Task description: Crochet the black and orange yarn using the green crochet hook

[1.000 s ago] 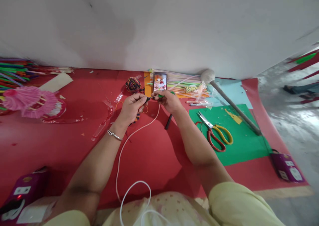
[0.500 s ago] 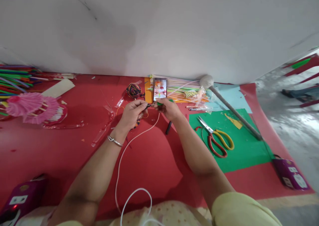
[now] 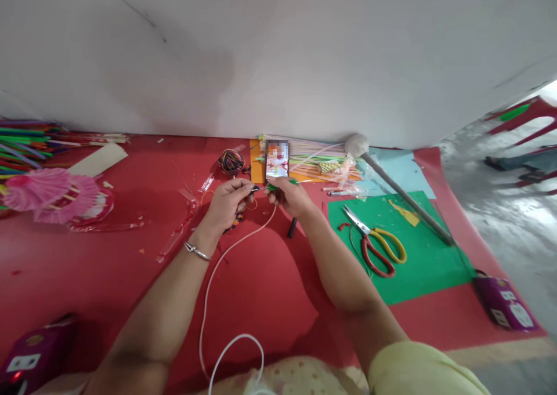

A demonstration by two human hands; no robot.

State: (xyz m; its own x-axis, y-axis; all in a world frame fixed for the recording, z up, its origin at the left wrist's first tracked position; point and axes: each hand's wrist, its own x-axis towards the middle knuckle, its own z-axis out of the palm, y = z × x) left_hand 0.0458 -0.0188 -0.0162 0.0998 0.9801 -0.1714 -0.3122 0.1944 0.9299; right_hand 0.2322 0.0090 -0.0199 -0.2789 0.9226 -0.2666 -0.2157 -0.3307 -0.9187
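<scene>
My left hand (image 3: pixel 230 205), a silver bangle at its wrist, pinches a small dark piece (image 3: pixel 255 189) with thumb and forefinger; what it is I cannot make out. Facing it, my right hand (image 3: pixel 292 198) is closed round a green-handled tool (image 3: pixel 275 187) whose thin metal shaft points right. Its working end is unclear. A phone (image 3: pixel 277 158) with a lit screen stands just behind the hands. Below the right hand, a white cable (image 3: pixel 235 244) loops toward my body. A ball of multicoloured yarn (image 3: pixel 231 162) lies beyond my left hand.
Scissors (image 3: pixel 375 245) with red and yellow handles lie on green paper (image 3: pixel 430 285). A grey stick (image 3: pixel 404 195) with a white round head leans at right. Pink paper craft (image 3: pixel 56 195) and coloured sticks (image 3: pixel 26 145) sit at left. Purple boxes (image 3: pixel 505 303) stand near both sides.
The hands have drawn slightly apart, leaving a wider gap between the dark piece and the right fingers. Both grips remain. The whole view has shifted slightly.
</scene>
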